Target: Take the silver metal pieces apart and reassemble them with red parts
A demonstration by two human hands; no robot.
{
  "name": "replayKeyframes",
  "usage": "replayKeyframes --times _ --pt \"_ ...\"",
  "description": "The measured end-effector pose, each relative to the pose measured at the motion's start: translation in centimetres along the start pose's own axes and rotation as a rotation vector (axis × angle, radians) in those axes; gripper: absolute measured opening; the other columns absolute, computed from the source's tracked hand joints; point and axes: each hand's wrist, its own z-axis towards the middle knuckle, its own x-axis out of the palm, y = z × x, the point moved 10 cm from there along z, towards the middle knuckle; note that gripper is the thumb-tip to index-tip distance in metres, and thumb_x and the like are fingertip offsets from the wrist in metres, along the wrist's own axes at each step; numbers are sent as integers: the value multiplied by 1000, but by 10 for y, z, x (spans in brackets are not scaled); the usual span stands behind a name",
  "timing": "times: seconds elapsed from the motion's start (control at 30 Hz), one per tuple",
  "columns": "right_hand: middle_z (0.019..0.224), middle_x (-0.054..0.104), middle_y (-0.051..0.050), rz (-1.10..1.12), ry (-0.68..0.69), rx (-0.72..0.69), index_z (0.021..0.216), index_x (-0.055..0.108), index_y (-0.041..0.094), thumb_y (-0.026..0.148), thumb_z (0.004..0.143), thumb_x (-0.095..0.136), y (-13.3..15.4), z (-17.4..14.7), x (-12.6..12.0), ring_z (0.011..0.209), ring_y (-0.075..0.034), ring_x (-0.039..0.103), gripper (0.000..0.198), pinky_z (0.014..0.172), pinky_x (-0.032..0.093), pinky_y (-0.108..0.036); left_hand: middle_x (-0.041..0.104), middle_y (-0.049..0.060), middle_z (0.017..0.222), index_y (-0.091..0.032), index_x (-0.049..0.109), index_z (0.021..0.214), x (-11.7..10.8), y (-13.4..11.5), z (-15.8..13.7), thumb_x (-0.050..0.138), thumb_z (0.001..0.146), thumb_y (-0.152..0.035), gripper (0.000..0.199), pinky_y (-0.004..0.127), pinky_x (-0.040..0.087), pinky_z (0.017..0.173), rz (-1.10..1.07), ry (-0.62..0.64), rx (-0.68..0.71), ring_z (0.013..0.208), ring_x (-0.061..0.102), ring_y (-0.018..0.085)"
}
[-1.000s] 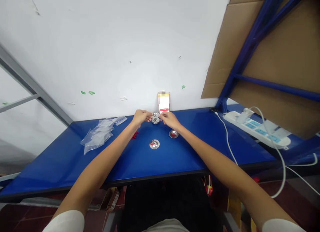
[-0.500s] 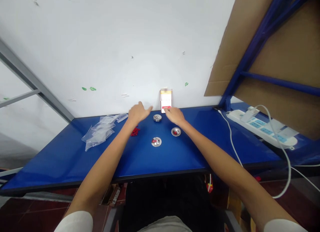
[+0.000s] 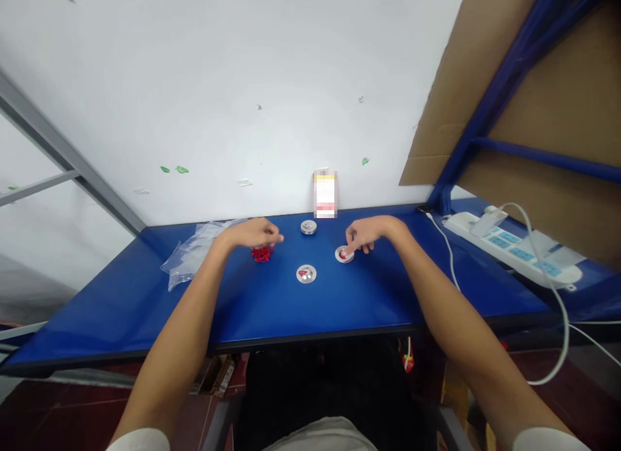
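Observation:
My left hand point(image 3: 257, 233) hovers over a small pile of red pieces point(image 3: 262, 255), its fingers loosely bent and the thumb apart, with nothing visible in it. My right hand point(image 3: 363, 233) reaches down, fingers curled, with its tips at a round shiny metal dish point(image 3: 339, 259) that has something red inside. Whether those fingertips grip the red thing cannot be made out. A second metal dish point(image 3: 306, 278), also with a red bit in it, lies nearer the front edge. Farther back stands a short stack of similar dishes point(image 3: 308, 228).
Clear plastic bags point(image 3: 187, 260) lie on the left of the blue table point(image 3: 291, 315). A phone point(image 3: 325, 195) leans against the wall. On the right are a white power strip point(image 3: 514, 247) with cables, a blue frame point(image 3: 468, 140) and a cardboard sheet point(image 3: 436, 114).
My right hand has left the phone and come down to the right-hand dish. My left hand has lowered to the red pile, its fingers more bent. The phone's screen picture looks different.

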Motion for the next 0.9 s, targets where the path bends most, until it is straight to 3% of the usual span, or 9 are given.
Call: replayKeyframes --times 0.07,0.1,0.17,0.33,0.47,0.6,0.73,0.9 --pt "84 77 -8 -6 30 -14 85 71 16 56 75 92 1 3 6 72 -20 72 46 63 52 -27 58 1 56 -22 67 71 30 -11 -2 74 86 -59 40 31 36 55 -42 220 31 52 52 17" --pt "83 77 -8 1 18 -59 83 70 16 53 77 91 6 6 6 71 -20 72 42 63 53 -27 59 1 57 -22 68 72 38 -16 -1 76 85 -58 39 31 36 55 -45 247 55 52 53 17" --pt "78 77 -7 49 -55 -179 82 69 17 48 83 88 21 11 3 69 -20 74 36 63 55 -27 61 0 60 -22 67 71 41 -31 8 76 86 -56 38 30 35 55 -10 154 143 55 53 17" --pt "82 79 -10 372 -335 -411 86 63 18 46 92 85 51 9 -16 72 -22 78 36 66 62 -29 64 0 69 -20 64 79 30 -49 27 66 96 -51 36 28 39 59 -58 -283 278 60 55 15" --pt "77 77 -8 574 -327 -544 85 60 18 54 86 90 68 9 -14 66 -21 77 47 62 65 -30 70 3 81 -19 66 94 31 -44 37 62 99 -45 27 26 48 58 -437 -392 302 65 64 15" --pt "76 76 -5 814 -426 -711 96 58 20 63 82 91 78 2 -26 64 -20 77 56 62 66 -32 70 5 92 -18 65 101 15 -39 32 65 99 -40 22 27 57 62 -887 -561 411 76 70 16" --pt "73 77 -4 923 -472 -758 102 58 20 64 84 89 86 -3 -27 66 -22 78 57 62 66 -31 75 10 111 -18 70 118 15 -50 30 77 95 -44 35 33 64 75 -992 -476 472 91 75 21" --pt "70 77 -3 832 -574 -708 100 55 23 64 90 83 93 -15 -28 50 -19 72 51 44 55 -24 79 14 119 -16 76 125 16 -61 24 87 88 -47 49 37 65 84 -907 -422 493 99 76 25"
